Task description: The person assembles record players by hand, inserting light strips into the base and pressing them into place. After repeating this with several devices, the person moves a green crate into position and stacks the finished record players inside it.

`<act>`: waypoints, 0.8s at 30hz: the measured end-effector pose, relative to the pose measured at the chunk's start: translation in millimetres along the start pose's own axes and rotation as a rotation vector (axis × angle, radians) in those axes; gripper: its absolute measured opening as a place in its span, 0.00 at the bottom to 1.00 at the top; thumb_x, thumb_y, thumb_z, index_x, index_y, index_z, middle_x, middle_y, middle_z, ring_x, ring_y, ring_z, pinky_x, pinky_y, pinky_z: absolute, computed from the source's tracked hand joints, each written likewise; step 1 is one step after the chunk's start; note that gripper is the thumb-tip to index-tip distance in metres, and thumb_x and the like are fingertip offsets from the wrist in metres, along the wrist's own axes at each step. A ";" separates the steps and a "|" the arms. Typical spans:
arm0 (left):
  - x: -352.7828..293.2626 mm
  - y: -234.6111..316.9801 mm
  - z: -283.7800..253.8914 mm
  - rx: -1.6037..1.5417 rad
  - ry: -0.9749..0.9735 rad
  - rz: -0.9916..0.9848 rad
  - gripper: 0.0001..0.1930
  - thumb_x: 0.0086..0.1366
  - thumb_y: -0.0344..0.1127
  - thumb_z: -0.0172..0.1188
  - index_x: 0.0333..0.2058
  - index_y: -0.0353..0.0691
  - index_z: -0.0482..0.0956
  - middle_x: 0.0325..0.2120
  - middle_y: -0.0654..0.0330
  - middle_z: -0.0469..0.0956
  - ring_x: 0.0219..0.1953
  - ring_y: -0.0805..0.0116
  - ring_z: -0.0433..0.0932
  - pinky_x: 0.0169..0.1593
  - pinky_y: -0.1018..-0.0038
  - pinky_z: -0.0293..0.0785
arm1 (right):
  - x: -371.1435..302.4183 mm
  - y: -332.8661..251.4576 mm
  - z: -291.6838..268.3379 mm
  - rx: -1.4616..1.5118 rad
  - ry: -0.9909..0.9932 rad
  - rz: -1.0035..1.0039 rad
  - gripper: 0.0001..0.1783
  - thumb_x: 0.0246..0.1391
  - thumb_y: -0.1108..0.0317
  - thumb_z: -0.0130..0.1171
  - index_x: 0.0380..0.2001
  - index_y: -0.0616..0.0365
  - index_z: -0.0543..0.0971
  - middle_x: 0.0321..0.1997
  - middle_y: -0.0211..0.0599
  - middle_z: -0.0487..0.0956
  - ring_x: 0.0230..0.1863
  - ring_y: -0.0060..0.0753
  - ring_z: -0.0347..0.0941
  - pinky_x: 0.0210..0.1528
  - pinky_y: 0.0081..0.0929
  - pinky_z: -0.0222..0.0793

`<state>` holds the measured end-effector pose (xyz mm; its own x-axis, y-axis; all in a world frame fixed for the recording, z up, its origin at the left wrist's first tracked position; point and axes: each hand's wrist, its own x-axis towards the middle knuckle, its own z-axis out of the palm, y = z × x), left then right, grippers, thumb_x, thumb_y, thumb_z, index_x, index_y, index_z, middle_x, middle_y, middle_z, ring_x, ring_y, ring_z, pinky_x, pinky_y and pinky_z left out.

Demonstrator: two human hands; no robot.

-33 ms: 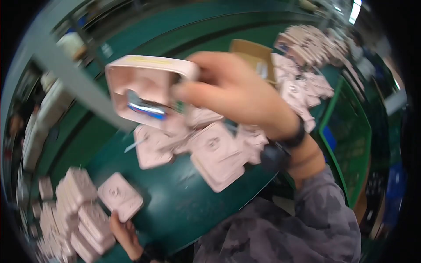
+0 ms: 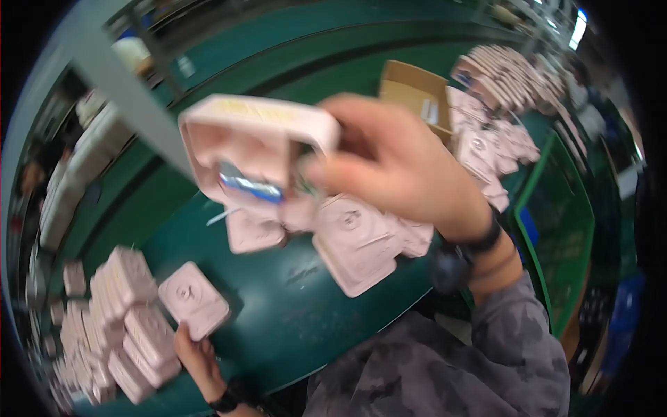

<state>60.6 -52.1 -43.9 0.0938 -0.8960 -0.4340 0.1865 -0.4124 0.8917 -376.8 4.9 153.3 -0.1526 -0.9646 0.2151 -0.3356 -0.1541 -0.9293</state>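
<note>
In my right hand (image 2: 382,160) is a pale pink plastic housing (image 2: 253,115), raised above the table with its hollow side showing. My fingers and thumb grip its right end, blurred by motion. Inside lies a shiny silver and blue cylinder (image 2: 250,186), perhaps a battery; a bit of green shows near my thumb. At the lower left, my left hand (image 2: 200,360) grips the near corner of a squarish pink plastic cover (image 2: 194,299) with a round mark on its face. Whether that cover rests on the table cannot be told.
Stacked pink housings (image 2: 128,285) stand left of my left hand. More pink covers (image 2: 354,240) lie mid-table on the green surface (image 2: 292,306). Farther right are an open brown cardboard box (image 2: 417,94), heaped pink parts (image 2: 511,76) and a green-framed crate (image 2: 556,229). A grey post (image 2: 125,90) rises at left.
The view has shifted slightly, so most things appear farther right. My right hand has brought the housing a little lower and tilted it slightly. My left hand keeps its hold on the cover.
</note>
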 end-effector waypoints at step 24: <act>-125.2 -14.4 98.5 -0.574 -0.711 -0.449 0.45 0.69 0.78 0.28 0.46 0.37 0.75 0.24 0.62 0.69 0.18 0.78 0.57 0.21 0.81 0.52 | -106.6 60.6 138.1 -0.177 -0.406 -0.219 0.12 0.53 0.71 0.65 0.42 0.60 0.79 0.40 0.38 0.78 0.41 0.39 0.76 0.43 0.32 0.72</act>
<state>-50.2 49.8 10.3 -0.6686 -0.6451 -0.3699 0.5202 -0.7612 0.3873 -252.5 68.8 32.5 0.3016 -0.9247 0.2325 -0.4778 -0.3576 -0.8024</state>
